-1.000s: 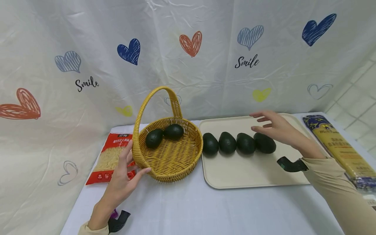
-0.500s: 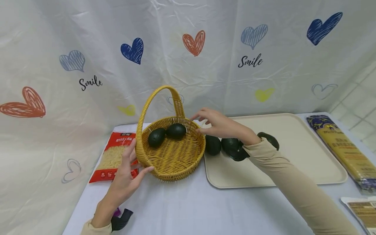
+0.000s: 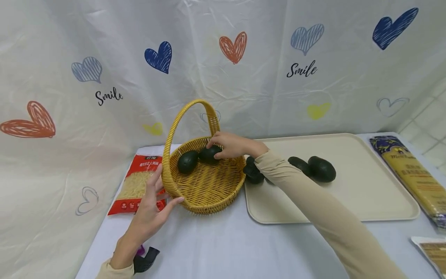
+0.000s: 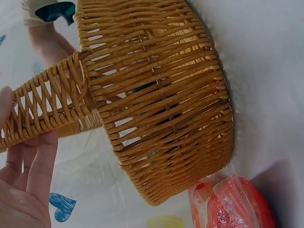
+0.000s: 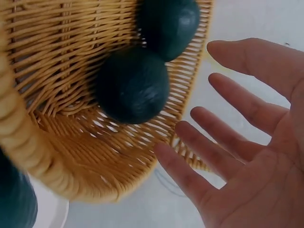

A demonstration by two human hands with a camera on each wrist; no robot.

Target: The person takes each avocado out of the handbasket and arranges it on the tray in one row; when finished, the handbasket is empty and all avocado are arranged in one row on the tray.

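Observation:
A yellow wicker basket (image 3: pixel 202 193) with a tall arched handle stands left of centre, holding two dark green avocados. My left hand (image 3: pixel 150 213) grips it at the foot of the handle; thumb and fingers lie either side of the woven band (image 4: pixel 47 102) in the left wrist view. Over the basket's far right part is my right hand (image 3: pixel 231 145), overlapping the right avocado (image 3: pixel 208 156). In the right wrist view its fingers are spread beside that avocado (image 5: pixel 133 85), holding nothing. The left avocado (image 3: pixel 187 162) lies against it.
A beige tray (image 3: pixel 369 186) right of the basket bears several avocados, including one (image 3: pixel 322 169) near its middle; my right sleeve (image 3: pixel 313 193) partly covers the row. A red pasta bag (image 3: pixel 137 182) lies left, a yellow pasta pack (image 3: pixel 407 174) far right. Behind hangs a heart-printed cloth (image 3: pixel 258 89).
My right hand has moved left from above the tray's avocados to over the basket. My left hand has kept its grip, and the view has shifted slightly.

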